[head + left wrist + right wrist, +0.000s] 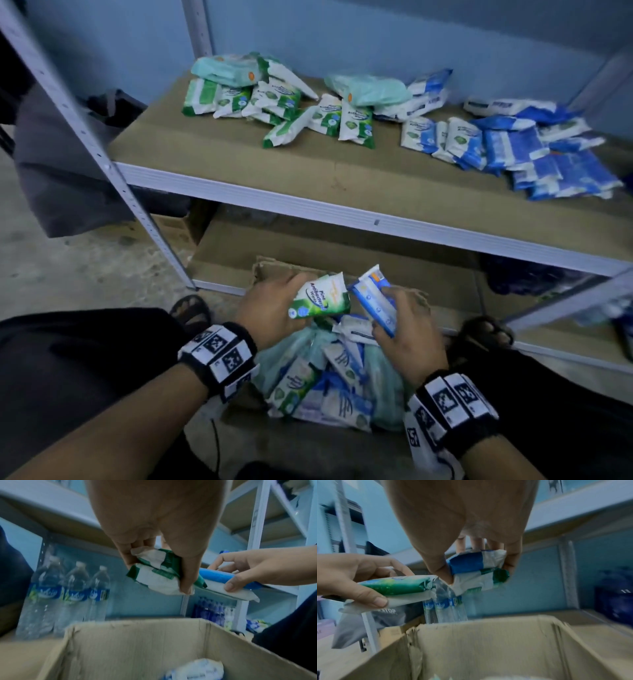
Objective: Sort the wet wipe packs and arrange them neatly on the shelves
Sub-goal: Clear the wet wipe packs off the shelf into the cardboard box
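My left hand (291, 298) grips a green-and-white wet wipe pack (322, 298) above an open cardboard box (274, 270). Beside it my right hand (394, 315) pinches a blue-and-white pack (373, 301). In the right wrist view that hand (478, 573) holds the blue pack (467, 562) with a green-ended pack (481, 581) pressed under it. The left wrist view shows the left hand (159, 573) with its thumb curled round the green pack (161, 584). The box holds several mixed packs (325, 377). On the shelf (308, 178) lie a green pile (260, 99) at left and a blue pile (513, 147) at right.
Water bottles (68, 588) stand on the lower shelf behind the box. A metal upright (102, 164) rises at left, with dark cloth (68, 171) beyond it. A strip of bare shelf board (387, 137) separates the two piles. My knees flank the box.
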